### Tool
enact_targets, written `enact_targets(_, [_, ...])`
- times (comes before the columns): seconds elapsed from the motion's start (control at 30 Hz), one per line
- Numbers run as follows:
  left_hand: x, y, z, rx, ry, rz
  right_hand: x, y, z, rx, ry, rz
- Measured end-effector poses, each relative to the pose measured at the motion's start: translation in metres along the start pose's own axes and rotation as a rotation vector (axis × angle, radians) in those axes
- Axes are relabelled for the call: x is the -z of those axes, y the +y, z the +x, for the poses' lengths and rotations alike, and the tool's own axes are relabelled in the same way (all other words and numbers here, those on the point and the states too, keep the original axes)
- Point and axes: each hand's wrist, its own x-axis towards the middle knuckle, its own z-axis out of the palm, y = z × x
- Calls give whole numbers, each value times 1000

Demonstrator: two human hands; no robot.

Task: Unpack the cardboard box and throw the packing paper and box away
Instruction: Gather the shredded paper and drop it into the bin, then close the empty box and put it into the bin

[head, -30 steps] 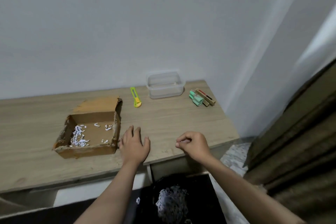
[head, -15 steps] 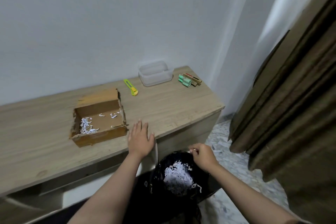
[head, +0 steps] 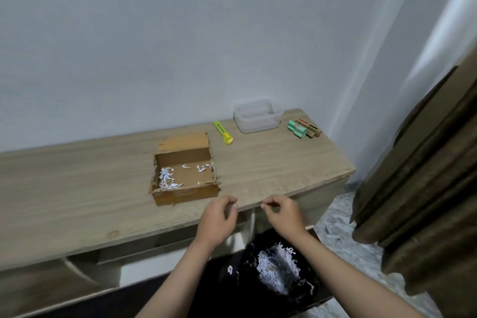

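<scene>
The open cardboard box [head: 184,175] sits on the wooden table [head: 77,188], with a few scraps of shredded white paper [head: 166,179] left inside, mostly at its left side. Under the table's front edge, a black trash bag [head: 232,289] holds a heap of shredded paper [head: 277,270]. My left hand [head: 218,218] hovers at the table's front edge, just right of the box, fingers curled with nothing seen in them. Beside it, over the edge and above the bag, my right hand [head: 282,212] has curled fingers, thumb and forefinger tips together, nothing visible between them.
At the back of the table lie a yellow-green utility knife [head: 224,133], a clear plastic container [head: 256,116] and a cluster of green and brown sticks [head: 303,129]. A brown curtain [head: 426,162] hangs at the right over patterned floor [head: 335,217].
My right hand went from the table down to the bag's rim and has come back up to the table edge. My left hand lifted off the table and curled its fingers.
</scene>
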Motion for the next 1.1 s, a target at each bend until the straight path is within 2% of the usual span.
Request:
enact_targets(0.13, [37,-6,4,-129,242,162,-29,-39,34,66,-24,61])
enact_targets(0.2, [56,-16,11,-68,392,268,-42,-58,52,70,-26,121])
enact_targets(0.27, [72,-27,17,96,472,316,-54,-76,71,61,-45,176])
enact_targets(0.33, [85,-37,23,279,452,287,-63,-94,91,50,-73,206])
enact_targets(0.43, [95,-59,30,388,388,202,-76,-118,122,11,-86,303])
enact_targets(0.5, [98,-66,33,391,368,53,-86,-130,142,-22,-117,330])
enact_targets(0.6, [96,-63,34,370,448,-38,-102,-140,169,-100,-188,352])
enact_targets(0.77, [93,-67,34,385,485,-22,-118,-142,185,-176,-232,394])
enact_targets(0.9, [93,-64,34,394,488,-6,-108,-144,173,-150,-227,566])
enact_targets(1.1, [91,-73,33,435,447,-16,-98,-133,145,-130,-198,685])
